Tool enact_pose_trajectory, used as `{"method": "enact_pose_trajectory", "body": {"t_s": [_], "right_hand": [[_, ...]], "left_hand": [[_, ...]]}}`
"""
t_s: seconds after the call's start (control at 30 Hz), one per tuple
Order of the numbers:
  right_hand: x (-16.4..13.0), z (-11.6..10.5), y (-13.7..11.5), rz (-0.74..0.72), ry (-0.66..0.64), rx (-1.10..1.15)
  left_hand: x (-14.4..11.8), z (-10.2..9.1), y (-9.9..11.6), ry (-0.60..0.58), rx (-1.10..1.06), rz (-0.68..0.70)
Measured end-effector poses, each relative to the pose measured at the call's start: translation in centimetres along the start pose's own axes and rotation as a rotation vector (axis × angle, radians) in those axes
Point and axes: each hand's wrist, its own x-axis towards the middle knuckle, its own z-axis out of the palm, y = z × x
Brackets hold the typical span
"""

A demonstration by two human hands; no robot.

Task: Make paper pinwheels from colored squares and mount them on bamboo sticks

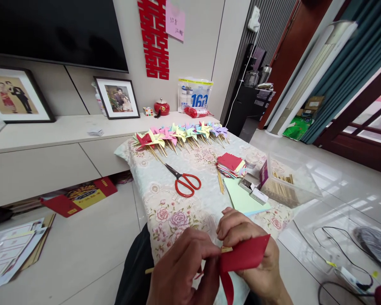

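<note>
Low in the head view, my left hand point(182, 271) and my right hand point(250, 250) meet over the near end of the table. Together they pinch a piece of red paper point(246, 254) folded against a thin wooden stick point(150, 270), whose end pokes out to the left. My left fingers close on the paper's centre and the stick. My right hand cups the red paper from behind, thumb on top.
A floral tablecloth point(165, 203) carries red scissors point(186, 182), a stack of coloured paper squares point(230, 165), a light green sheet point(241, 197), a clear box of sticks point(285, 184) and a row of finished pinwheels point(180, 134). A cabinet with framed photos stands left.
</note>
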Motion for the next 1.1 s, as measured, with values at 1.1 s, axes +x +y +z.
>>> {"method": "enact_pose_trajectory", "body": {"t_s": [1.1], "right_hand": [[1.3,-1.6,1.0,0.66,-0.342,-0.102]], "left_hand": [[-0.3,2.2,-2.6,-0.027,-0.834,-1.06]]}}
